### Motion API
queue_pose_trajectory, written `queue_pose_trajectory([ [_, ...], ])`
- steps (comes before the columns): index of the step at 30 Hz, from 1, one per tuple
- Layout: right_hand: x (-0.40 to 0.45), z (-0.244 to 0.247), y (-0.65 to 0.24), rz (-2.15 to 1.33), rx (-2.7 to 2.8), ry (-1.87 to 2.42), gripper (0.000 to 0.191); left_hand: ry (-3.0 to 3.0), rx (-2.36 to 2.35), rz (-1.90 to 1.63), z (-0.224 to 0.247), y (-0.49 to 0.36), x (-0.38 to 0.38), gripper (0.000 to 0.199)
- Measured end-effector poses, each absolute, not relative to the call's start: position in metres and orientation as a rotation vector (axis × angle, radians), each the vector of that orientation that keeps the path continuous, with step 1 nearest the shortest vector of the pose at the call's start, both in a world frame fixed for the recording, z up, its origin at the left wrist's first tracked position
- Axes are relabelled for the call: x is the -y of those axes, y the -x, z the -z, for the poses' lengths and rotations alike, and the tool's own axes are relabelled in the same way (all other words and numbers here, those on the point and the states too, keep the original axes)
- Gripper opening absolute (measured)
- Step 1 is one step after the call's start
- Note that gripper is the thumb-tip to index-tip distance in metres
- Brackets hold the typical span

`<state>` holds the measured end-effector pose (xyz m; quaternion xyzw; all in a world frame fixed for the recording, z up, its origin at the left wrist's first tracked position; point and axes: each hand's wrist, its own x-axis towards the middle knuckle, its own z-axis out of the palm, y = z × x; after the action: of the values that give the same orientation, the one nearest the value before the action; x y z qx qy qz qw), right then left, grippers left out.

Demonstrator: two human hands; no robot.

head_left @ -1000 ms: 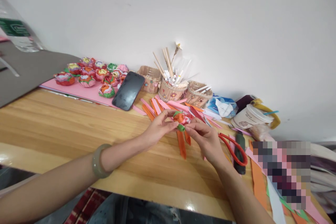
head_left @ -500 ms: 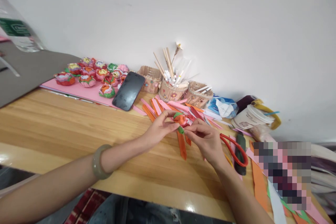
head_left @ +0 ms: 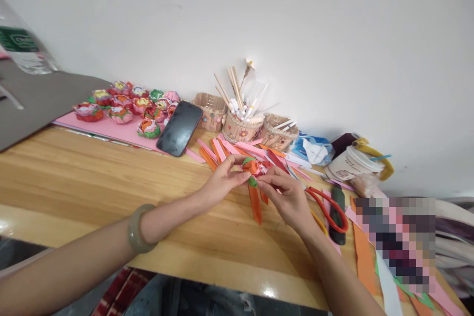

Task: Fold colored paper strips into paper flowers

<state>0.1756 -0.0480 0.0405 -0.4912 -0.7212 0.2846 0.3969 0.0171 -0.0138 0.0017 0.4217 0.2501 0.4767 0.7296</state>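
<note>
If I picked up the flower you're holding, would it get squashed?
The flower would probably feel light, because it looks like folded paper. It might squash easily, since its petals look thin. It might come loose too, as the left hand and right hand both pinch it.

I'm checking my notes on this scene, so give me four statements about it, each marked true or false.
1. The left hand and right hand both hold a paper flower. True.
2. The phone is inside a basket. False: the phone lies screen up beside other flowers.
3. A blue straw shows at the white cup. True.
4. The bangle is on the right wrist. False: the bangle is on the left.
</note>
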Motion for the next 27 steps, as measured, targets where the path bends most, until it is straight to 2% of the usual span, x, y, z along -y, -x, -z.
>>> queue_pose_trajectory([
  [16, 0.045, -0.038, -0.178, -0.793, 1.784, 1.344, 0.012, -0.983, -0.639, -0.990, -0.003, -0.015, 0.015, 0.030],
  [27, 0.050, -0.050, -0.176, -0.900, 1.805, 1.264, 0.026, -0.709, -0.516, -0.994, -0.011, -0.018, 0.016, 0.031],
])
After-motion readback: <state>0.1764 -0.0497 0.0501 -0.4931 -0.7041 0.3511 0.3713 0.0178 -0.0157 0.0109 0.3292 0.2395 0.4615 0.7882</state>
